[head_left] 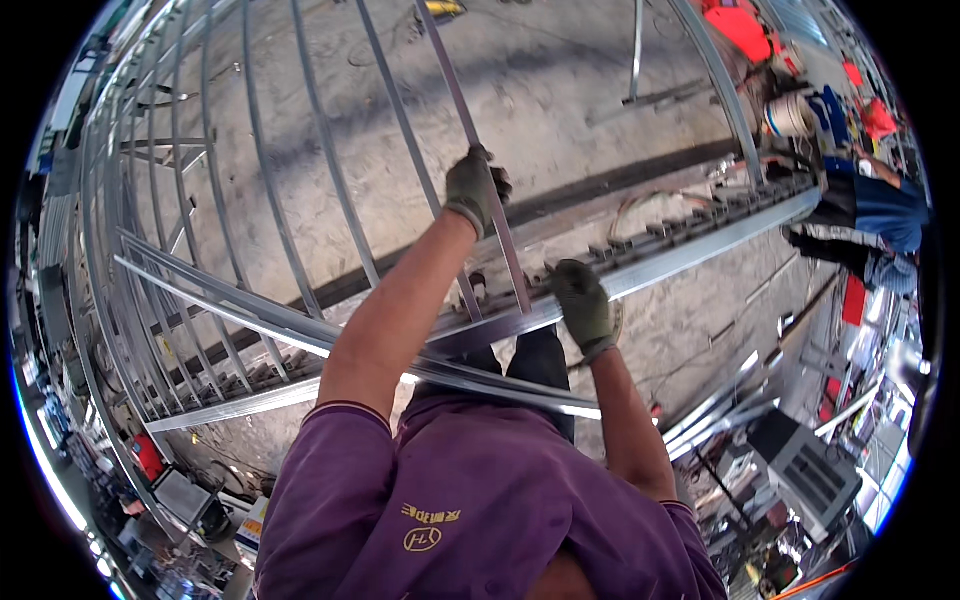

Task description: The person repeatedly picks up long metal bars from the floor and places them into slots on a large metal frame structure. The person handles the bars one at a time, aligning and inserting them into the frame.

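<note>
My left hand [471, 188], in a dark green work glove, is wrapped round a slender metal bar [511, 258] that runs from the far side toward me. The bar's near end rests at a long silver metal rail [700, 243] in front of my body. Just right of that end is my gloved right hand [584, 306], at the rail with its fingers curled. What those fingers hold, if anything, is hidden. Left of the held bar, several similar bars [318, 135] lie side by side, their near ends along the same rail.
Loose long metal profiles [225, 303] cross over the rail at left and pass in front of my waist. Small metal brackets [655, 235] line the rail's right part. A person in blue [885, 210] is at the far right, near a white bucket [790, 116]. A grey machine [808, 470] stands at lower right.
</note>
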Motion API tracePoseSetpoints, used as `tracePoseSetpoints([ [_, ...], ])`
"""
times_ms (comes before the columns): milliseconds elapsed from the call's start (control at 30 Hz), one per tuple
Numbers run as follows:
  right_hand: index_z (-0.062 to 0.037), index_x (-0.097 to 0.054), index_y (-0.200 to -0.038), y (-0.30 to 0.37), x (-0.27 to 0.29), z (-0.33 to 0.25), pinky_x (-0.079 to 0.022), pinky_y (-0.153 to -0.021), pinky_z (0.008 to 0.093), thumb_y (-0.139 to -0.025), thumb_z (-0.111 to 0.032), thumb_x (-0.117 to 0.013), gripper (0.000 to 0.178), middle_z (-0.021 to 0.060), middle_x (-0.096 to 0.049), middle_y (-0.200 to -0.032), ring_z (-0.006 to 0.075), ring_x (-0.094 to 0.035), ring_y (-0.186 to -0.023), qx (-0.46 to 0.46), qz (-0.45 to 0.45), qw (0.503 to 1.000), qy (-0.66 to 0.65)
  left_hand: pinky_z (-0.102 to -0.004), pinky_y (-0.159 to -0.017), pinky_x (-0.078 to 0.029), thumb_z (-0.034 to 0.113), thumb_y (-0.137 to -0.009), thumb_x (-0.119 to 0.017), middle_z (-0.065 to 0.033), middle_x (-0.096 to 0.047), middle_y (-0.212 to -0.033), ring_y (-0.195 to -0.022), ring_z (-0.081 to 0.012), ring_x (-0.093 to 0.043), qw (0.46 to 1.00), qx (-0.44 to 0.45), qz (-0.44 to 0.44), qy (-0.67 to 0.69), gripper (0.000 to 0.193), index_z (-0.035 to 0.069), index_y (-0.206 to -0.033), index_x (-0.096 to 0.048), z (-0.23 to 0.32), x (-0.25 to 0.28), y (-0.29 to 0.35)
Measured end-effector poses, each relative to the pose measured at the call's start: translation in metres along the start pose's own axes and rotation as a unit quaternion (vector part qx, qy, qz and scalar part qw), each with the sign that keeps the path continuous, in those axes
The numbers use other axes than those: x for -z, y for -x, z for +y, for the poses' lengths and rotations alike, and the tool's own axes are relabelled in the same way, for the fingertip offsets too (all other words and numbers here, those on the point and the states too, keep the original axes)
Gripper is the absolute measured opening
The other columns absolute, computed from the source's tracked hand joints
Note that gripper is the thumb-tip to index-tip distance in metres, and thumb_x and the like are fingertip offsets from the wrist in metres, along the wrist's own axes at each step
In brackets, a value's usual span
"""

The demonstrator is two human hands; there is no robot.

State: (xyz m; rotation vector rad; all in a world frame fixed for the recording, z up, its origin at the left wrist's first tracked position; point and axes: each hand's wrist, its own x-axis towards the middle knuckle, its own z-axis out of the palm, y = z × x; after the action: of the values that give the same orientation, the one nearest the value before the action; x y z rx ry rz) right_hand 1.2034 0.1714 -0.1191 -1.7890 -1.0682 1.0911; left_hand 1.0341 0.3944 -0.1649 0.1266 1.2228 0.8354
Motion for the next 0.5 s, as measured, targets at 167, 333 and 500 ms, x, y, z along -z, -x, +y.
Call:
tracePoseSetpoints([
  [167, -0.0006, -0.072, -0.114, 0.070, 0.085, 0.077, -0.051, -0.064, 0.0247, -0.101, -0.018, -0.067, 0.023, 0.0011, -0.070, -0.089, 0.0075, -0.061, -0.073, -0.201, 0.154, 0.962, -0.099, -0.0416, -0.047, -0.047, 0.045, -0.109, -0.047, -0.0111, -0.062, -0.073, -0.053, -0.0271, -0.058, 0.999, 0.010, 0.002, -0.044, 0.038, 0.009, -0.112, -0.055, -0.026, -0.014, -0.026],
  [333, -0.0019, -0.075, -0.108, 0.127, 0.099, 0.108, -0.052, -0.066, 0.0274, -0.098, -0.019, -0.070, 0.020, 0.0028, -0.070, -0.085, 0.0098, -0.064, -0.073, -0.255, 0.140, 0.957, -0.005, -0.0409, -0.046, -0.044, 0.046, -0.110, -0.048, -0.0099, -0.060, -0.071, -0.050, -0.0262, -0.055, 0.998, 0.006, 0.030, -0.049, 0.037, 0.009, -0.112, -0.056, -0.038, -0.018, -0.043],
  [500, -0.0047, -0.076, -0.110, 0.158, 0.083, 0.130, -0.058, -0.080, 0.0345, -0.097, -0.023, -0.070, 0.024, 0.0123, -0.078, -0.099, 0.0220, -0.075, -0.089, -0.226, 0.080, 0.969, 0.053, -0.0402, -0.044, -0.043, 0.047, -0.110, -0.047, -0.0084, -0.060, -0.070, -0.049, -0.0250, -0.054, 0.998, -0.013, 0.041, -0.056, 0.038, 0.011, -0.113, -0.056, -0.040, -0.011, -0.050],
])
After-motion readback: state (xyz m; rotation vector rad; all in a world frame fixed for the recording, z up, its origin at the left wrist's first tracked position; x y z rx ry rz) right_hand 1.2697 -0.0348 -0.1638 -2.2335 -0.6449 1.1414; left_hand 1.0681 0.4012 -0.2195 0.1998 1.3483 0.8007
